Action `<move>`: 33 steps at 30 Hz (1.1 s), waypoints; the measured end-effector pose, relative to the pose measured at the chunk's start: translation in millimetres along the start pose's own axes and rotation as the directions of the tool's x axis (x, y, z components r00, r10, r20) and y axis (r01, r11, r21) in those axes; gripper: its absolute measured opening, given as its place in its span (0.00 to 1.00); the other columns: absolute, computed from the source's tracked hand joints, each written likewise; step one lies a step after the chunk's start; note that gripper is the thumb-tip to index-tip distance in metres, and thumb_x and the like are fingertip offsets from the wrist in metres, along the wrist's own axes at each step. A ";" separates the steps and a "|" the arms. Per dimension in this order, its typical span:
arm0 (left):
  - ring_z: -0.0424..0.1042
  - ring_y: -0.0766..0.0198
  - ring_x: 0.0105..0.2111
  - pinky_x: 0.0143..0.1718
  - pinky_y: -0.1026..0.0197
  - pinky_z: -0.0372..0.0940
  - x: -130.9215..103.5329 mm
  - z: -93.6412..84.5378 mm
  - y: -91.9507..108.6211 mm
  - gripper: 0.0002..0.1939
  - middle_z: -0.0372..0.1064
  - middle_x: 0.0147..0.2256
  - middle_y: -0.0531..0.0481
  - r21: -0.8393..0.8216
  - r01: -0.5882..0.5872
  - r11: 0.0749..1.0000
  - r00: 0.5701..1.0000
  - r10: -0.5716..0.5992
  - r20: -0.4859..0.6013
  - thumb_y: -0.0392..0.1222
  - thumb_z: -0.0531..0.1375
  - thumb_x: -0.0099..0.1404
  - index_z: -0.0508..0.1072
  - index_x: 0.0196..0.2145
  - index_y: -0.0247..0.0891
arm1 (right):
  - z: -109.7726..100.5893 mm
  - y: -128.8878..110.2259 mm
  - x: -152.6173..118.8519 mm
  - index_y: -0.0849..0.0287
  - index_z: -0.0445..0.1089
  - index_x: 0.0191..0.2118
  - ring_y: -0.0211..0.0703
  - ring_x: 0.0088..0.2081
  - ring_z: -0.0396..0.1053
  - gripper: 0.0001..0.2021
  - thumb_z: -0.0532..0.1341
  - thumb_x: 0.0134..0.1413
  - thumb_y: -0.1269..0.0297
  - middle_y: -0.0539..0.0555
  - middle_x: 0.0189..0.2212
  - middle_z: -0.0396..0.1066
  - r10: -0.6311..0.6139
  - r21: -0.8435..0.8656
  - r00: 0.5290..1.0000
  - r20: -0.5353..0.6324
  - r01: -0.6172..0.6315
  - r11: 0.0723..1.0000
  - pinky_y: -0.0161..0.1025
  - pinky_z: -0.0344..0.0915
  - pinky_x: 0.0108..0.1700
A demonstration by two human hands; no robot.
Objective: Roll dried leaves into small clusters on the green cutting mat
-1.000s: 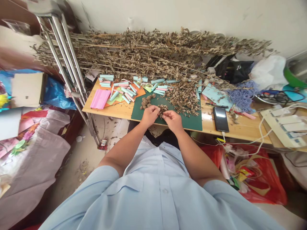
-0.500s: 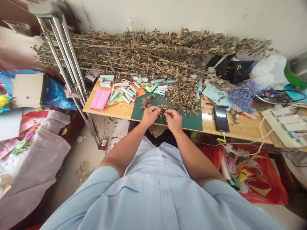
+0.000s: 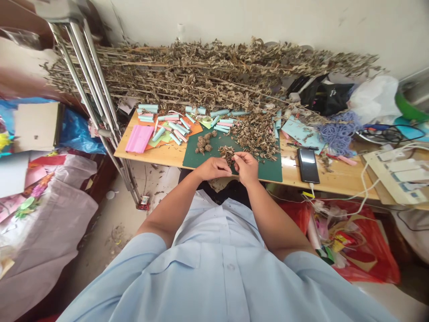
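Observation:
A small heap of dried, crumbly leaves lies on the green cutting mat, directly beyond my hands. My right hand is at the heap's right edge, thumb and fingers pinched on dried leaf. Just below the heap, near the mat's front edge, my left hand has its fingers pressed together; what they hold, if anything, is too small to see. Left of the heap sit several rolled brown balls of plant matter. A larger pile of loose dried leaves covers the mat's back right.
Long dried stalks lie along the wall. Rolled blue and pink paper tubes and a pink paper stack are on the left. A phone with a cable lies right. Metal crutches lean at the table's left end.
My left hand has drawn back from the small heap toward the mat's front edge. My right hand has stayed by the heap, turned slightly, still pinching.

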State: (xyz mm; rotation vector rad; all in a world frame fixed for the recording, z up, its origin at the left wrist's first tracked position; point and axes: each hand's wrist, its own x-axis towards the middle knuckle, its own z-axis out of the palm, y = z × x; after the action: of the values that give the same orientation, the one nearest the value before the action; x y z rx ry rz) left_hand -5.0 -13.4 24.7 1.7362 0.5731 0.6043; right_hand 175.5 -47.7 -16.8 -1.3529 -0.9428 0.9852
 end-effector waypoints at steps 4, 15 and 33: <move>0.72 0.62 0.31 0.36 0.62 0.66 -2.0 0.3 -0.8 0.14 0.74 0.29 0.45 0.050 -0.039 0.998 0.991 0.033 0.126 0.54 0.70 0.57 0.84 0.30 0.40 | -0.5 0.3 -0.1 0.55 0.71 0.39 0.32 0.19 0.61 0.17 0.65 0.52 0.47 0.49 0.30 0.74 -0.014 -0.018 1.000 0.002 0.014 1.000 0.34 0.58 0.21; 0.74 0.62 0.37 0.42 0.62 0.65 -2.7 -3.9 -5.7 0.09 0.77 0.36 0.46 0.032 0.046 0.998 0.999 -0.046 -0.009 0.44 0.64 0.62 0.82 0.37 0.38 | 0.2 2.1 -0.9 0.55 0.73 0.38 0.32 0.19 0.60 0.14 0.66 0.52 0.51 0.49 0.30 0.74 -0.028 0.040 1.000 0.002 0.027 0.999 0.34 0.57 0.21; 0.62 0.70 0.23 0.25 0.65 0.57 10.2 7.0 -19.2 0.11 0.69 0.25 0.52 -0.188 0.145 0.971 0.806 -0.227 -0.547 0.48 0.64 0.61 0.77 0.34 0.36 | 4.2 -3.9 -11.7 0.55 0.76 0.37 0.36 0.22 0.63 0.11 0.66 0.55 0.53 0.47 0.23 0.71 -0.134 -0.114 0.988 0.073 0.142 0.983 0.35 0.60 0.25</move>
State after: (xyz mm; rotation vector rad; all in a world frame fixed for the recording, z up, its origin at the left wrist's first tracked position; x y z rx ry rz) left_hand 5.9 -7.3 5.6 1.3328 1.0800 1.0050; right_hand 167.8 -57.4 -12.5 -1.3405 -1.1443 0.8832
